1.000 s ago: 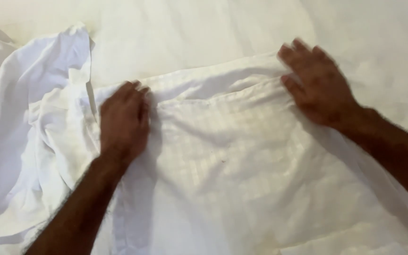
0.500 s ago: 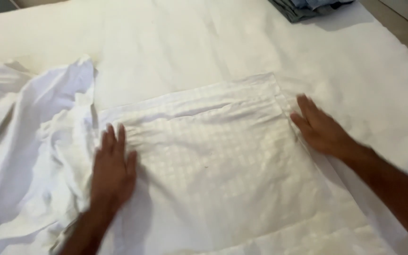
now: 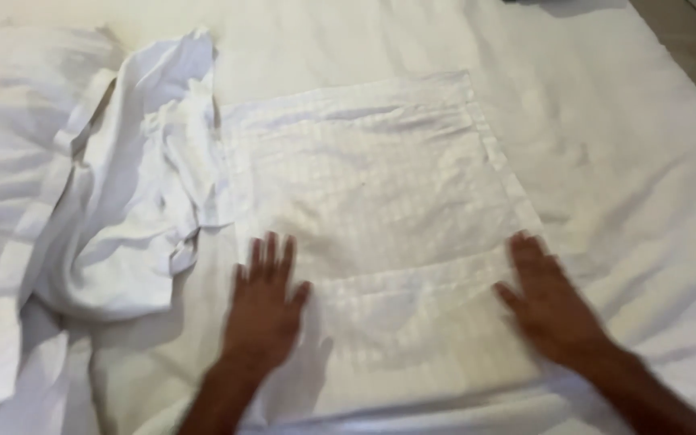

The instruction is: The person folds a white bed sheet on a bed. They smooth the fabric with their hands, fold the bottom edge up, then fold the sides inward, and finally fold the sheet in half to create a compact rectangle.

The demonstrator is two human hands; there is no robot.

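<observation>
Both hands are lying flat, palms down, grip wide and holding nothing. Left hand (image 3: 263, 302) and right hand (image 3: 549, 302) are pressing the near part of the folded checked white cloth (image 3: 372, 209), which is lying spread on the bed (image 3: 622, 145). Crumpled white garment (image 3: 134, 209) is lying just left.

Single head-worn view, looking steeply down and forward from close above a white sheeted bed (image 3: 622, 145). Flat cream checked folded cloth (image 3: 372, 201) centred, left hand (image 3: 263, 302) and right hand (image 3: 549, 302) entering from the bottom edge.
</observation>
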